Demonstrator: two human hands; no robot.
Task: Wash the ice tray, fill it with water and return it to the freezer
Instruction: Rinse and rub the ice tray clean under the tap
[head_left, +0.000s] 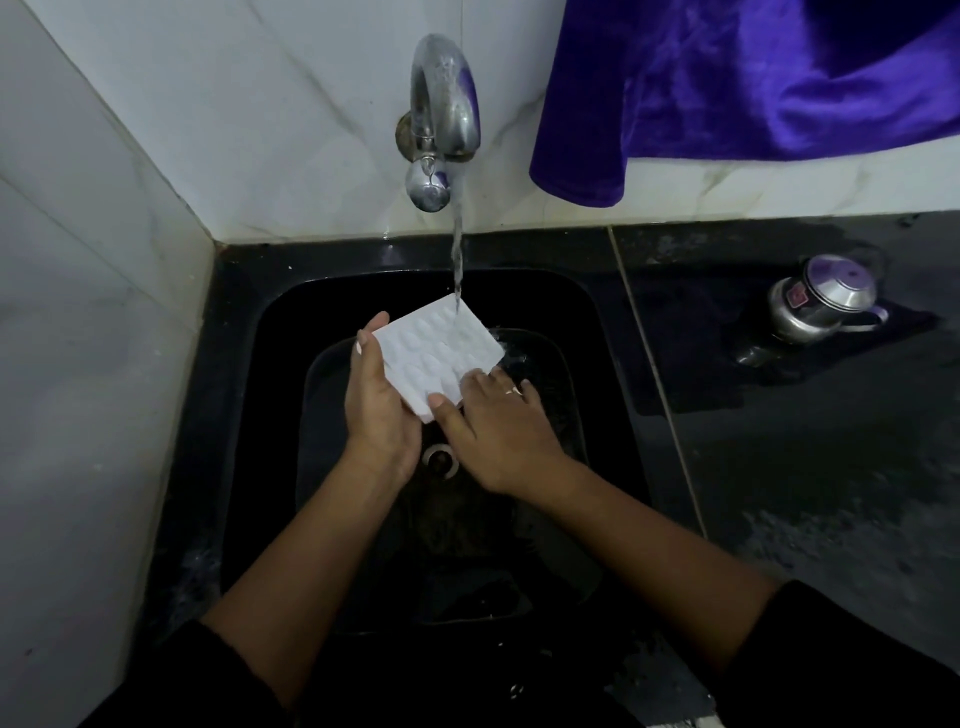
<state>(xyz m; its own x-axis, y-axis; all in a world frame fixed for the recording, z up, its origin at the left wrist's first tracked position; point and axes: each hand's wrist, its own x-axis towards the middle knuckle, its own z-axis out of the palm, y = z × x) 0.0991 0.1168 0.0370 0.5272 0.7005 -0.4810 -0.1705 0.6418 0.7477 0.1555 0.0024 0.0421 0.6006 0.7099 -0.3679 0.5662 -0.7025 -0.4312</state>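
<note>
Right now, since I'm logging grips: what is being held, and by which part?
The left hand grips the white ice tray by its left edge; the right hand rests on its near end.

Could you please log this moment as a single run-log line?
phase: washing; ice tray under running tap; left hand grips tray; right hand flat on tray; over sink
</note>
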